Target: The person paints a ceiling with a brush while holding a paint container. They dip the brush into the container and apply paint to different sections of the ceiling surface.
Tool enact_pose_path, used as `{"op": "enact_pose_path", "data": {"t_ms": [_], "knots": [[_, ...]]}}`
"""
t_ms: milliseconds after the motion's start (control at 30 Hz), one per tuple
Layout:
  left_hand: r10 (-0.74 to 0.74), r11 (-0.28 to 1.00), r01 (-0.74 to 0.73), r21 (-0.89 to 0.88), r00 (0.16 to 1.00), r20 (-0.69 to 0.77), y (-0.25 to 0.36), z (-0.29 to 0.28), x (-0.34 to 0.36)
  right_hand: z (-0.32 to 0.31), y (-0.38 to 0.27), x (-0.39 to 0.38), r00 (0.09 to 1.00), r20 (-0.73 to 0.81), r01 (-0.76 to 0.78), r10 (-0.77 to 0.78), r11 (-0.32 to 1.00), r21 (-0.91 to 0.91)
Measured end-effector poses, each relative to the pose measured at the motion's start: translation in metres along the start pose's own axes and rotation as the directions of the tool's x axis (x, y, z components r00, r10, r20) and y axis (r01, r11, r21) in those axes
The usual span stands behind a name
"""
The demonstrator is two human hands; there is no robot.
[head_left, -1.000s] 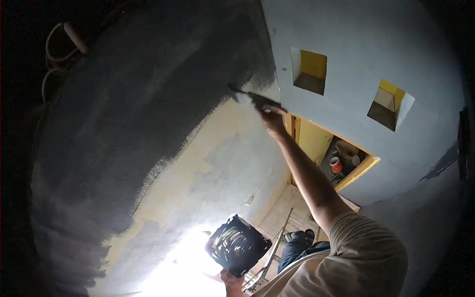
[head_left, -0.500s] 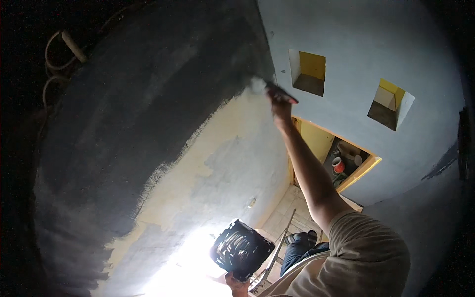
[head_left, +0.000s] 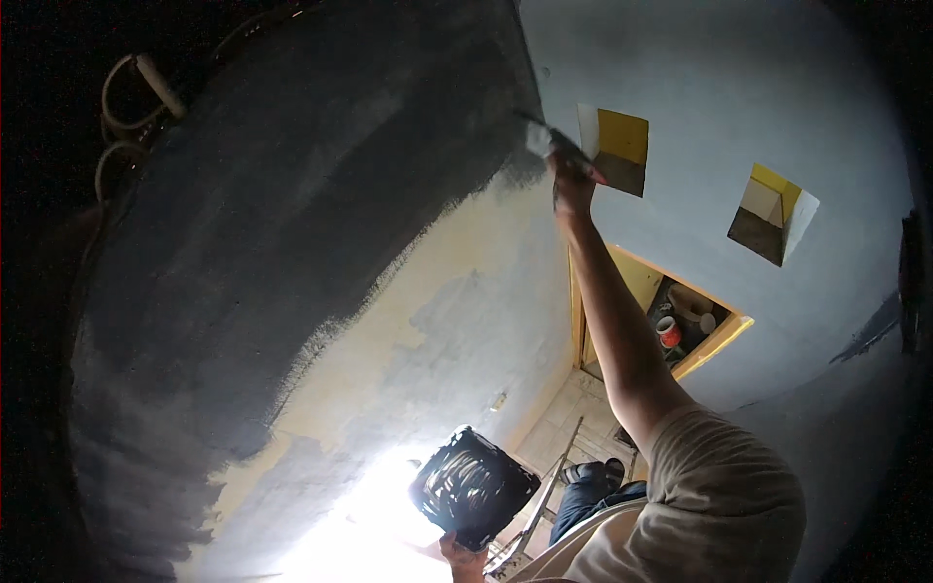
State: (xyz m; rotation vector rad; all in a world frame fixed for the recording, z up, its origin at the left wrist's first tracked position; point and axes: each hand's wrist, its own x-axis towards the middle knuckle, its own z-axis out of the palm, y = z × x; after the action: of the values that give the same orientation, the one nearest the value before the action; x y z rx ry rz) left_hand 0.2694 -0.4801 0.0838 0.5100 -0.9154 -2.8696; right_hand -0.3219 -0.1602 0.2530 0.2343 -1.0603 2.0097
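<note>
My right hand [head_left: 571, 187] is raised at the end of a stretched arm, fingers closed round the handle of a wide paintbrush [head_left: 540, 139]. The pale, blurred brush head is against the dark paint near the corner; the handle shows some red. Dark paint [head_left: 292, 214] covers the upper part of the left wall, with a ragged edge above a cream-coloured strip [head_left: 398, 291]. Low down, my left hand [head_left: 463, 556] grips the near edge of a square black paint tray [head_left: 473, 491]. Pale streaks run through the wet dark paint on it.
The grey-blue wall [head_left: 700, 87] on the right has two square niches and, lower, a wood-framed doorway [head_left: 714, 345] with a red container [head_left: 669, 331] beyond. A ladder [head_left: 544, 496] stands below me over the tiled floor. Bright light glares at lower left; cables [head_left: 121, 117] hang at upper left.
My right hand and the brush have moved slightly right and up toward the corner. Dark paint now reaches further right above the cream strip. The tray has barely moved.
</note>
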Motion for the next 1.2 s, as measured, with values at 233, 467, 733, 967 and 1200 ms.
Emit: {"op": "enact_pose_path", "data": {"t_ms": [233,467,733,967,1200], "knots": [[0.007,1.000,-0.007,-0.007,1.000,-0.007,-0.003,0.001,0.001,0.082,0.000,-0.118,0.886,0.333,0.440,-0.323,0.813,-0.381],[0.009,1.000,-0.009,-0.007,1.000,-0.013,-0.001,0.002,0.001,0.054,-0.043,-0.015,0.993,-0.064,0.087,-0.101,0.978,-0.190],[0.003,1.000,-0.004,-0.005,1.000,-0.010,0.004,0.003,0.005,0.127,-0.044,-0.115,0.914,0.401,0.175,-0.056,0.948,-0.265],[-0.005,1.000,0.005,0.006,1.000,-0.022,0.009,-0.001,0.002,0.022,-0.011,-0.063,0.989,0.131,-0.052,0.074,0.986,-0.160],[0.029,0.999,-0.030,-0.019,0.999,-0.046,0.016,-0.009,-0.011,0.049,0.022,-0.072,0.983,0.040,0.181,-0.178,0.935,-0.306]]}}
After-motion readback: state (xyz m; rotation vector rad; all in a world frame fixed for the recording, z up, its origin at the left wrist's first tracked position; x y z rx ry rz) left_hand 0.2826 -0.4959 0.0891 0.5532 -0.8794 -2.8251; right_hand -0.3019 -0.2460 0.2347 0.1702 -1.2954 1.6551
